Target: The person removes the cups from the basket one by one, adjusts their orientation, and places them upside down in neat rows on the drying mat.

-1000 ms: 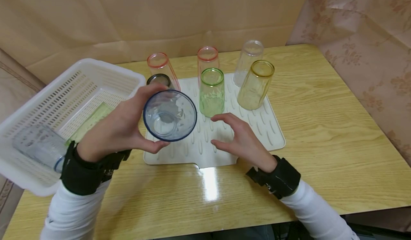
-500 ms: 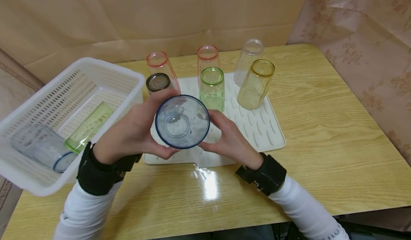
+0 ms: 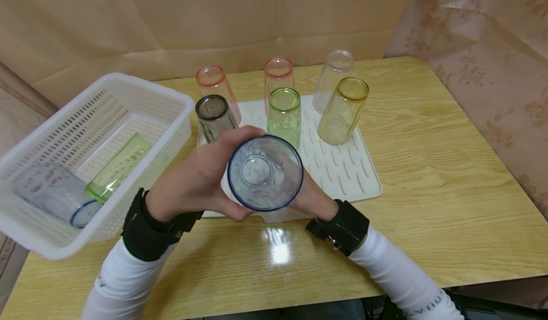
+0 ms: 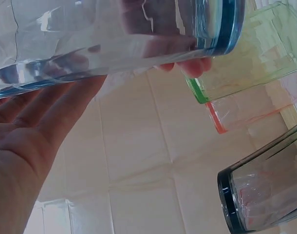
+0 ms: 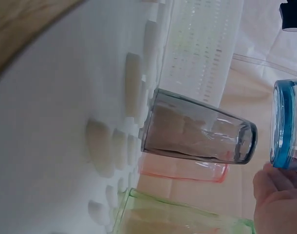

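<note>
A clear blue-rimmed drinking glass [image 3: 265, 172] is held mouth up above the front of the white ridged mat [image 3: 347, 177]. My left hand [image 3: 205, 177] grips its upper part, with fingers and thumb around the side. Lower down, my right hand [image 3: 312, 194] holds the glass near its base; the head view mostly hides those fingers behind it. In the left wrist view, the right hand's fingers [image 4: 199, 66] show through and below the glass's blue base. Closest on the mat are an upside-down smoky grey glass [image 3: 216, 118] and an upside-down green glass [image 3: 284, 118].
Also upside down on the mat are two red-rimmed glasses [image 3: 278, 75], a clear glass [image 3: 331, 80] and a yellow glass [image 3: 340, 115]. At left, a white slotted basket [image 3: 171, 141] contains a green glass [image 3: 120, 165] and a blue-rimmed glass [image 3: 53, 191], both lying down.
My left hand has carried the glass rightward, away from the basket. My right hand, apart from the glass at first, has come to it and now holds its lower part.
</note>
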`<state>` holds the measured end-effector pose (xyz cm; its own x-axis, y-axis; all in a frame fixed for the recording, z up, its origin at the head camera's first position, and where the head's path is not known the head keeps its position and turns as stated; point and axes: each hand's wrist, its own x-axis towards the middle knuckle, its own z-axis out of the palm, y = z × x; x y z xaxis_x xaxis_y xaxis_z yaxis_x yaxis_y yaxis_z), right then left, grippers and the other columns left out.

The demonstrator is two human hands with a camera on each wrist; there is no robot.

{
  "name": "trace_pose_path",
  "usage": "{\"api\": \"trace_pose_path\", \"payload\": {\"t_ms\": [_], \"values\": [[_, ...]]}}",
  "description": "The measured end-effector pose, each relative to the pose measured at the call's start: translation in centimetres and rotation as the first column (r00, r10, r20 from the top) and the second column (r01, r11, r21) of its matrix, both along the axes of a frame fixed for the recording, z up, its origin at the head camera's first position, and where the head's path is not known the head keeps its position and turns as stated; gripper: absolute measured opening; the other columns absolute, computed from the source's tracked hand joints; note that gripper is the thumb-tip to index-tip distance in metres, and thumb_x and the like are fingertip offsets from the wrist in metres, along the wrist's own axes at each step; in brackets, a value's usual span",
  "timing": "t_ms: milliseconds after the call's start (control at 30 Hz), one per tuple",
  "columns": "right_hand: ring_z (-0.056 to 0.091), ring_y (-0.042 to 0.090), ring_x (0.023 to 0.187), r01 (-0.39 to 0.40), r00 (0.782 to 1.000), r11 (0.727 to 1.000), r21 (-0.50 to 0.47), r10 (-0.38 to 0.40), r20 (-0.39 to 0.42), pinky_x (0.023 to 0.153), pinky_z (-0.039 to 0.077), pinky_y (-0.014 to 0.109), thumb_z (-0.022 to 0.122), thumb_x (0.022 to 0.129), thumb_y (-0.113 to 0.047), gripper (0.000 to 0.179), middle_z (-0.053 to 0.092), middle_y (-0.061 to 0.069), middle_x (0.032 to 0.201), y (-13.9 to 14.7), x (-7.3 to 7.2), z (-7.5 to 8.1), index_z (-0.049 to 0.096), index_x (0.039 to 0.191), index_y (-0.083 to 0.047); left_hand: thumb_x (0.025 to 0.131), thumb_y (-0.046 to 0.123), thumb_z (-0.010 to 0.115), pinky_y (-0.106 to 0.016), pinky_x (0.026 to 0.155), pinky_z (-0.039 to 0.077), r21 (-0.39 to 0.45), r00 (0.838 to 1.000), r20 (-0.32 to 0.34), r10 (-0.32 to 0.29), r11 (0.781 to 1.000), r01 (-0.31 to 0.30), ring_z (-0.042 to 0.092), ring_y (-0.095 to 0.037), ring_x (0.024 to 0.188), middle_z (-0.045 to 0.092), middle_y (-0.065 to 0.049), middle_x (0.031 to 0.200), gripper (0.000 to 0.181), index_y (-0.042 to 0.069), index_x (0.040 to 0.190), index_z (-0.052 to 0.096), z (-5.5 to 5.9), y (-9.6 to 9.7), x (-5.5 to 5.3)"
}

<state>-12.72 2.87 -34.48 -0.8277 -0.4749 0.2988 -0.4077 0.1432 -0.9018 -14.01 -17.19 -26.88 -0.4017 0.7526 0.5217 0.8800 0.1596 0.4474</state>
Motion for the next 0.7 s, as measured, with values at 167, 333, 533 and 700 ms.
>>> {"api": "trace_pose_path", "payload": {"t_ms": [167, 333, 533, 700], "values": [[0.035, 0.028, 0.127, -0.019, 0.999, 1.0, -0.019, 0.019, -0.03, 0.108, 0.028, 0.046, 0.077, 0.063, 0.0, 0.093, 0.036, 0.022, 0.14, 0.2, 0.1, 0.3, 0.023, 0.139, 0.003, 0.052, 0.028, 0.083, -0.043, 0.086, 0.048, 0.002, 1.0, 0.005, 0.01, 1.0, -0.01, 0.056, -0.022, 0.102, 0.057, -0.018, 0.115, 0.1, -0.004, 0.129, 0.028, -0.2, 0.1, -0.1], [0.042, 0.021, 0.123, 0.017, 0.995, 0.999, 0.033, -0.014, -0.1, 0.103, 0.035, 0.041, 0.083, 0.061, -0.012, 0.092, 0.047, 0.013, 0.135, 0.7, -0.7, -1.4, 0.033, 0.138, -0.007, 0.055, 0.03, 0.084, -0.043, 0.088, 0.047, -0.025, 0.998, 0.044, 0.038, 0.999, -0.037, 0.054, -0.023, 0.105, 0.055, -0.017, 0.12, 0.1, 0.0, 0.132, 0.027, -0.5, 0.1, -0.6], [0.049, 0.021, 0.115, 0.099, 0.984, 0.987, 0.128, -0.077, -0.163, 0.097, 0.041, 0.044, 0.083, 0.061, -0.016, 0.087, 0.053, 0.013, 0.127, 2.1, -1.0, -2.1, 0.038, 0.135, -0.009, 0.057, 0.025, 0.086, -0.044, 0.097, 0.042, -0.042, 0.997, 0.061, 0.046, 0.998, -0.044, 0.046, -0.024, 0.12, 0.046, -0.019, 0.134, 0.104, -0.002, 0.137, 0.025, -0.6, -0.6, -1.1], [0.052, 0.02, 0.11, 0.201, 0.968, 0.952, 0.231, -0.157, -0.196, 0.091, 0.045, 0.045, 0.084, 0.06, -0.022, 0.08, 0.058, 0.01, 0.12, 2.9, -0.9, -1.8, 0.045, 0.129, -0.013, 0.059, 0.018, 0.085, -0.045, 0.097, 0.042, -0.081, 0.99, -0.048, 0.136, 0.987, -0.139, 0.043, -0.024, 0.123, 0.045, -0.019, 0.135, 0.096, -0.001, 0.136, 0.03, -0.5, -2.2, -1.6]]}}
